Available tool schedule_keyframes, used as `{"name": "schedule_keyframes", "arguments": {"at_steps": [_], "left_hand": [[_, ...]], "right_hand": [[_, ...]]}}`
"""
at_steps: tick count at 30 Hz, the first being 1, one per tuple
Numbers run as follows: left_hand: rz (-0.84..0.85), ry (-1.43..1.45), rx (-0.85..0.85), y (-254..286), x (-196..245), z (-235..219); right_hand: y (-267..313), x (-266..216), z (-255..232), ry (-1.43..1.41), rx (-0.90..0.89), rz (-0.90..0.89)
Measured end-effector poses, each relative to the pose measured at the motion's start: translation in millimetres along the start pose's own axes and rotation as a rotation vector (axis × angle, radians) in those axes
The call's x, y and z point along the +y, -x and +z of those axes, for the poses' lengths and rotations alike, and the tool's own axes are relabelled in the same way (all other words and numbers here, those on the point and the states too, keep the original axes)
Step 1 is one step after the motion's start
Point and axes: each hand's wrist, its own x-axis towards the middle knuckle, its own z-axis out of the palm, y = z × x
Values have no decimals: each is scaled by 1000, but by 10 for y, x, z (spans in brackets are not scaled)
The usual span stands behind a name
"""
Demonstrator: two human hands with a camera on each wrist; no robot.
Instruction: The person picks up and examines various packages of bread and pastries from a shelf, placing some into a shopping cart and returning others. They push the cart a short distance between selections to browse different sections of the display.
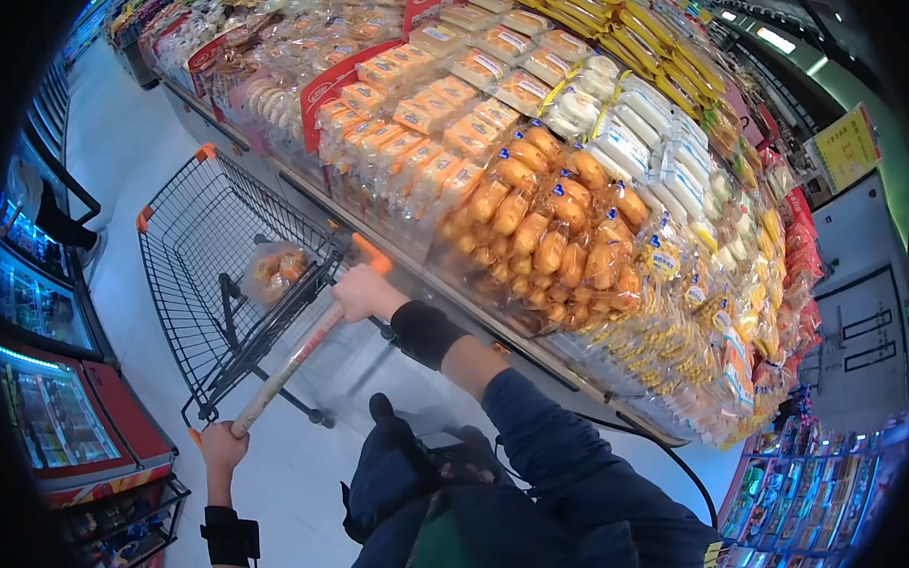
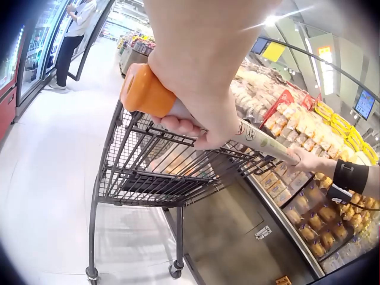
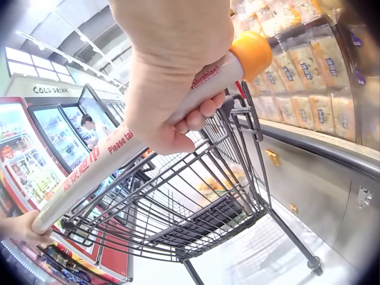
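Both hands grip the white handlebar (image 1: 289, 370) of a black wire shopping cart (image 1: 188, 258). My left hand (image 1: 223, 447) is wrapped round its left end, beside the orange end cap (image 2: 145, 90) seen in the left wrist view. Near the other end, my right hand (image 1: 363, 292) curls round the bar close to the second orange cap (image 3: 252, 56). Inside the basket lies a clear bag of orange-brown food (image 1: 277, 270). Red lettering on the bar shows in the right wrist view.
A long display (image 1: 510, 162) of packaged bread and cakes runs along the right of the cart. Glass-door drink coolers (image 1: 58, 408) line the left side. Ahead on the left, a person (image 2: 76, 32) stands at an open cooler door. Pale floor (image 1: 119, 125) stretches forward between them.
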Motion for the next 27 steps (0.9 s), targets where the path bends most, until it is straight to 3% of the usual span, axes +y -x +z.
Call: {"name": "schedule_keyframes", "arguments": {"at_steps": [8,14,21,25,27], "left_hand": [[51,1,43,-570,-302,-136],[16,6,106,-1017,74,-186],[33,7,94,-1405,835,-332],[60,13,102,-1431,1050,-354],[72,0,112,-1441,1064,-327]], "right_hand": [[-460,23,110,-7,208,66],[-529,-23,105,-22,372,102],[-416,-8,235,69,535,61],[-187,-76,128,-117,491,15],[105,-185,-213,-369,319,-11]]}}
